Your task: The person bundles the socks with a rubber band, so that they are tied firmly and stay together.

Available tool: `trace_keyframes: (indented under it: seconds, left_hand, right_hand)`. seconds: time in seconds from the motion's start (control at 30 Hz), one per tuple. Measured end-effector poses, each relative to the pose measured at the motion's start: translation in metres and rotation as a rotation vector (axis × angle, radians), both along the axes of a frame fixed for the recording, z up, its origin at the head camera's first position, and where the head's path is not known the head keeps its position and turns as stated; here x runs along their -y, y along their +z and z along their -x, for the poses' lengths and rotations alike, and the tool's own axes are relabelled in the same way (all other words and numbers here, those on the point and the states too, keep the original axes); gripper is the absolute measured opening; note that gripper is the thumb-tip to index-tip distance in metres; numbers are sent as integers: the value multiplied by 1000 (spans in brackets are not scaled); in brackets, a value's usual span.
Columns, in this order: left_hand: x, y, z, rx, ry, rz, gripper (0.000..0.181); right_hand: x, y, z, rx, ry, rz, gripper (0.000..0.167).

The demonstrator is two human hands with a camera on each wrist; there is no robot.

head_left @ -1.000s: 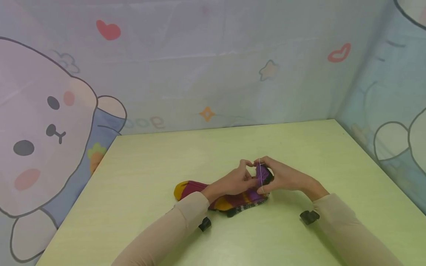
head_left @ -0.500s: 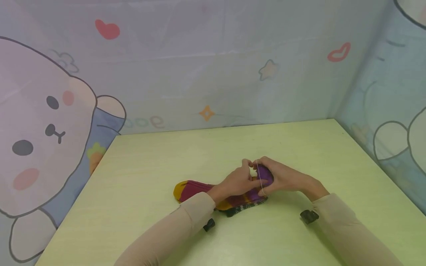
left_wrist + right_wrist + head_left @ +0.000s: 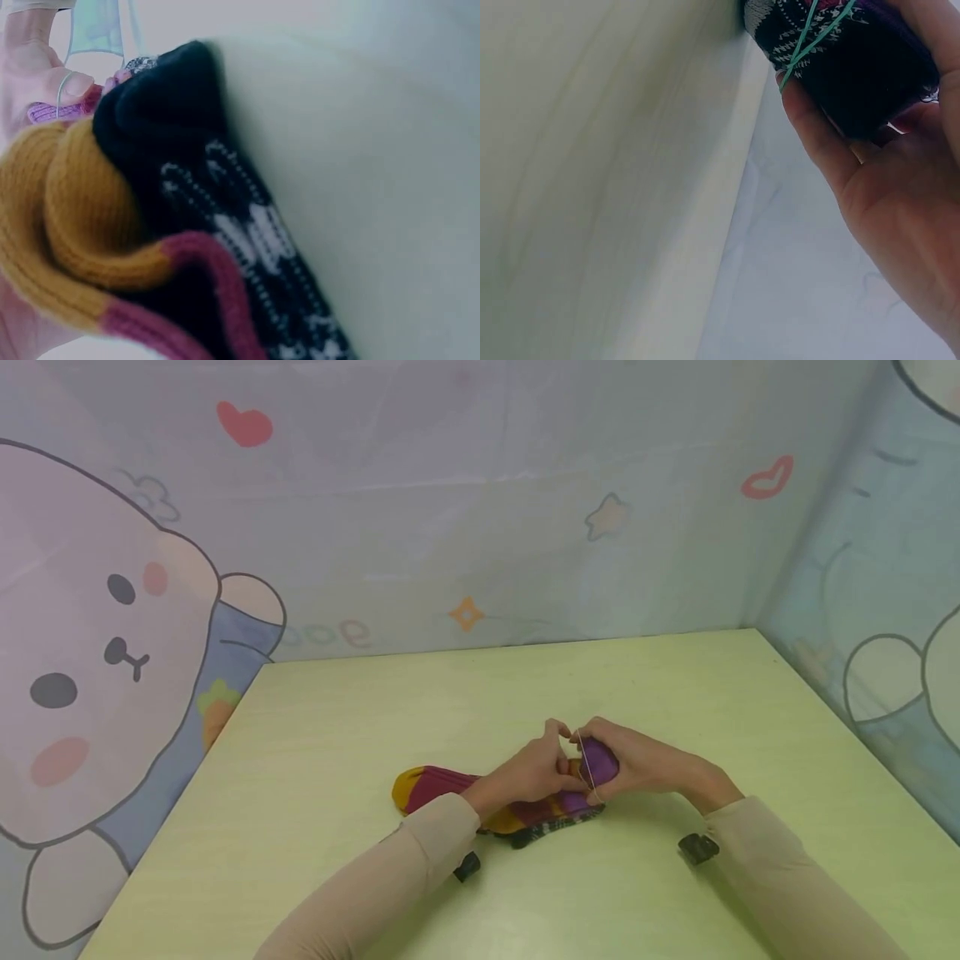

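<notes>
A maroon, mustard and purple sock lies on a black-and-white patterned sock in the head view. My left hand grips the pair near the middle, its thumb and forefinger toward the purple end. A thin rubber band is stretched between the thumb and fingertips of my right hand, which curls about the purple end. In the right wrist view the rubber band crosses over itself against the dark sock. Mustard folds bulge in the left wrist view, hiding most of my left hand.
The pale yellow table extends around the hands. A printed cloth backdrop rises behind it and along the sides. Dark wrist cameras, such as the one under the right cuff, hang close above the tabletop.
The purple end has been drawn farther into the right hand's curl and looks rounder; its black part no longer shows in the head view. The left hand has shifted slightly right.
</notes>
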State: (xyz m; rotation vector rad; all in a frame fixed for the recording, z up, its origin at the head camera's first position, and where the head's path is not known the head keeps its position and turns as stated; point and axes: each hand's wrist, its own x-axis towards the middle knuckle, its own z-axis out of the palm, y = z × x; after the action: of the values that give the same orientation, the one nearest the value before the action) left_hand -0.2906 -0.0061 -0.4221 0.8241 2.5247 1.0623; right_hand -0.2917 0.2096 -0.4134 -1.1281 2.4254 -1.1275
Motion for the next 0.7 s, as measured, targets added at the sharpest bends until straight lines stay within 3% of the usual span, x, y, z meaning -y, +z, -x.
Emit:
trace_keyframes:
  seconds: [0.17,0.37,0.7]
  left_hand:
    - [1,-2,1,-34,-38,36,69]
    - [2,1,-2,-45,-38,53,71]
    - [2,-1,-2,-63,-35,51,67]
  right_hand:
    - [-1,-2,2,-34,9,-17,62]
    - [-3,-8,6,-111,15,-66,53]
    - [-6,-9,7,-113,35,-58,52]
